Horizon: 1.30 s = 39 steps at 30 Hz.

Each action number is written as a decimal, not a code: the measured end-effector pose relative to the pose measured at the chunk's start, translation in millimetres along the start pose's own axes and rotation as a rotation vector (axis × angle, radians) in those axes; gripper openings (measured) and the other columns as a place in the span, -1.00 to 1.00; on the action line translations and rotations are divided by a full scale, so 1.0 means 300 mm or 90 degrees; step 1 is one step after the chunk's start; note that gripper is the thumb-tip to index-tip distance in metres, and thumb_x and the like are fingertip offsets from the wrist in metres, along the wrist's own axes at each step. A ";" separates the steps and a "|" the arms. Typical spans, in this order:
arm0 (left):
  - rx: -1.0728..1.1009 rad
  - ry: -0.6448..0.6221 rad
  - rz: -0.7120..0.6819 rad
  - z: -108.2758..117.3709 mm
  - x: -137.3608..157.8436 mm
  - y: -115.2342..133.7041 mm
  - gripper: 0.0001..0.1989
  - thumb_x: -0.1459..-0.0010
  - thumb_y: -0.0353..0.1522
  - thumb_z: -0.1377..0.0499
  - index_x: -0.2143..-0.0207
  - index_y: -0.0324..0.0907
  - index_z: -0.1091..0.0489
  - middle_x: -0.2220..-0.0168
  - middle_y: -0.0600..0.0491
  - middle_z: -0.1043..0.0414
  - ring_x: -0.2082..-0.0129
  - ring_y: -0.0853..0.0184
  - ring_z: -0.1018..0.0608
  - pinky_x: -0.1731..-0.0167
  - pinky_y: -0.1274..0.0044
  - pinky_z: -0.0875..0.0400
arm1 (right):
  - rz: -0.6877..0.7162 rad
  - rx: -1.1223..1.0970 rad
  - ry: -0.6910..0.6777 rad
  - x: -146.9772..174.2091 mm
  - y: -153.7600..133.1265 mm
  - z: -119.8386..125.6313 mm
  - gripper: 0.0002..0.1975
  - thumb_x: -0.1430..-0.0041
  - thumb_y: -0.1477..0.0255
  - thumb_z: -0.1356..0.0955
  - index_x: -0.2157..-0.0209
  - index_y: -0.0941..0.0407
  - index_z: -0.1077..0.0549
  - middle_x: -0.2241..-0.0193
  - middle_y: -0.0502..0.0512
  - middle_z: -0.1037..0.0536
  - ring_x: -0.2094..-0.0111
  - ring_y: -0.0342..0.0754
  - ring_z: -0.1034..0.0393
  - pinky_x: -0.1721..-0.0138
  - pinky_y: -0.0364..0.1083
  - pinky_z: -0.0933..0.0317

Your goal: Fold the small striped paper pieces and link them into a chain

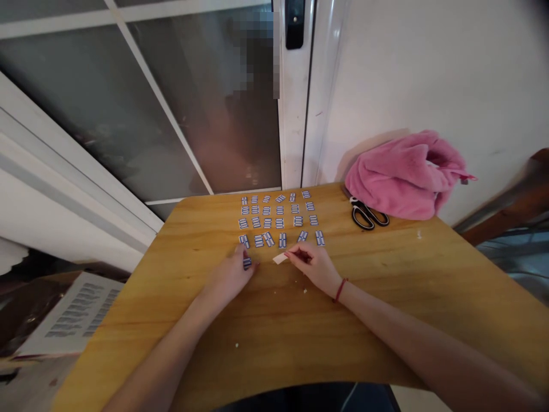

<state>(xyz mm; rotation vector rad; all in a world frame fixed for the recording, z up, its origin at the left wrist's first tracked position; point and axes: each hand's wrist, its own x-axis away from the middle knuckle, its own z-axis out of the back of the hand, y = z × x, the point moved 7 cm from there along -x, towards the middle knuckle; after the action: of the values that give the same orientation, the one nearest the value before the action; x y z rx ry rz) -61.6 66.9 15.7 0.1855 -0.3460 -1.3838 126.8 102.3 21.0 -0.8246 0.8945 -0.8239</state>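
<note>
My right hand (316, 264), with a red band at its wrist, pinches a small white paper slip (280, 259) just above the table. To its left, my left hand (234, 268) is closed with thumb and fingers around a small blue-and-white striped piece (247, 262), partly hidden by the fingers. Beyond both hands, several similar blue-and-white striped pieces (279, 223) lie in rough rows on the wooden table (274, 343). The nearest row, including a striped piece (282, 240), lies just past my fingertips. The print on them is too small to read.
Black-handled scissors (364, 216) lie at the back right, partly under a pink plush cloth item (405, 171). Small white scraps (305, 291) dot the table. A glazed door (171, 114) and a white wall (429, 68) border the far edge. A printed carton (72, 312) stands lower left.
</note>
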 end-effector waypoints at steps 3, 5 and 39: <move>0.069 -0.007 -0.025 0.017 -0.016 -0.007 -0.82 -0.05 -0.25 -0.04 0.31 -0.15 -0.19 0.46 0.03 -0.41 0.51 0.32 -0.45 0.54 0.56 -0.20 | 0.015 0.016 -0.022 0.003 -0.008 -0.008 -0.77 -0.14 0.30 -0.25 0.44 0.16 -0.41 0.55 0.01 -0.39 0.54 -0.20 -0.16 0.52 -0.20 -0.06; 0.108 0.031 -0.031 0.051 -0.019 -0.011 -0.90 -0.05 -0.32 -0.01 0.35 -0.14 -0.19 0.56 0.12 -0.33 0.58 0.38 -0.40 0.56 0.59 -0.17 | 0.020 0.032 -0.010 0.008 -0.012 -0.003 -0.78 -0.14 0.31 -0.26 0.43 0.16 -0.43 0.56 0.00 -0.39 0.56 -0.21 -0.14 0.54 -0.21 -0.04; -0.039 0.142 0.013 0.080 -0.062 -0.086 -0.64 -0.16 -0.33 0.09 0.02 0.02 -0.32 0.30 0.00 -0.52 0.34 0.21 -0.54 0.40 0.51 -0.30 | -0.005 0.341 -0.171 -0.019 -0.006 -0.160 -0.67 -0.16 0.43 -0.17 0.05 0.03 -0.35 0.46 -0.02 -0.52 0.49 -0.14 -0.38 0.49 -0.18 -0.05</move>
<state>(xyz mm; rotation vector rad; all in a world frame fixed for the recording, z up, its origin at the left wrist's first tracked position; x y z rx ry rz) -96.5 82.3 27.3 0.2814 -0.1198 -1.3377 81.5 94.3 5.8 -0.4510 0.4006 -0.8811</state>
